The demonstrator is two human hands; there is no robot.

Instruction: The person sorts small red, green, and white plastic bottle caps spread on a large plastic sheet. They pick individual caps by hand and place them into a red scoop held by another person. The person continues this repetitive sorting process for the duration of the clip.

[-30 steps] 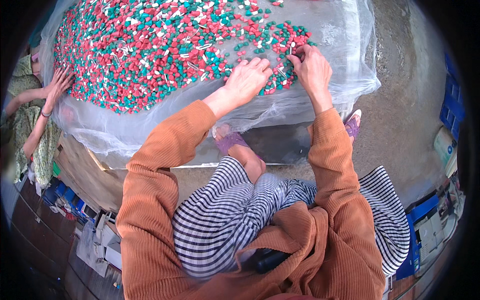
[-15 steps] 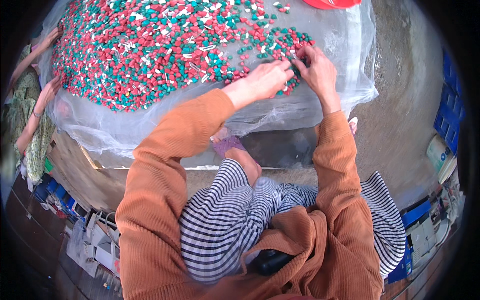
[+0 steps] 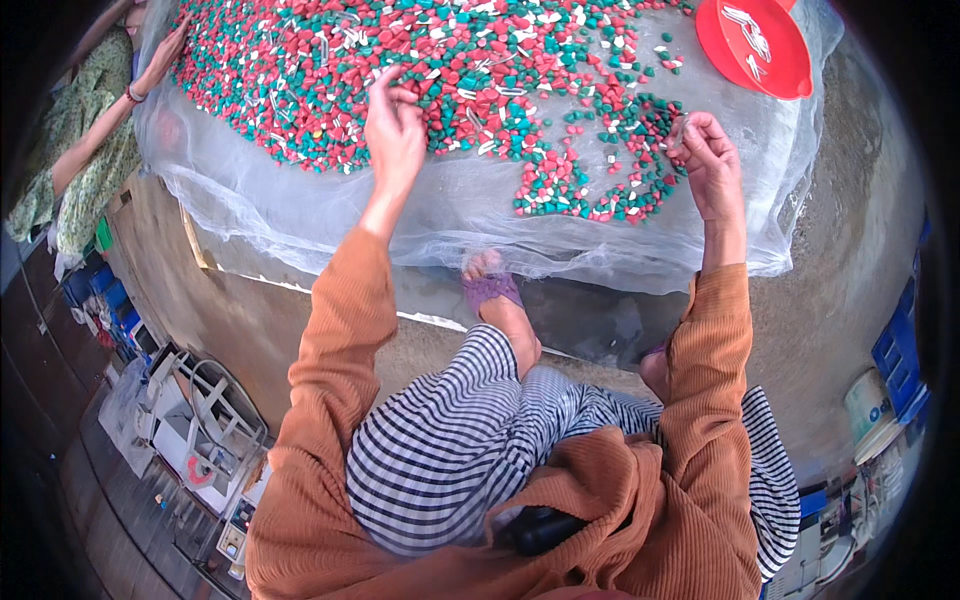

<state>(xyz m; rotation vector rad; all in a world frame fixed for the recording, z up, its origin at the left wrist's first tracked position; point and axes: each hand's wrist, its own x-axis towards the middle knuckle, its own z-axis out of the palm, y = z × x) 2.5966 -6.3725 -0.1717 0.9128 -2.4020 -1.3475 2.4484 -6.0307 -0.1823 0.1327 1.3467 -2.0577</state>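
A wide spread of small red, green and white pieces (image 3: pixel 330 75), mixed with thin white strips, lies on a sheer whitish cloth (image 3: pixel 300 205). Above the near edge of this heap is my left hand (image 3: pixel 395 135), its fingers loosely bent and apart, nothing visible in them. My right hand (image 3: pixel 712 165) is beside a thinner patch of pieces (image 3: pixel 600 180) on the right, thumb and fingertips pinched together. Something small and pale seems to show at those fingertips, too small to name. Beyond that hand sits a red plastic dish (image 3: pixel 715 45) with several white strips (image 3: pixel 748 35) in it.
At the far left another person's arm (image 3: pixel 105 130) reaches to the heap's edge. Blue crates (image 3: pixel 900 350) stand at the right. A metal-framed cart or stand (image 3: pixel 195 420) is at the lower left. My foot in a purple sandal (image 3: pixel 493 290) is by the cloth's hem.
My hands, close together over the right-hand pieces before, have moved apart: the left went left over the heap, the right toward the red dish. The view has shifted, showing more of the dish.
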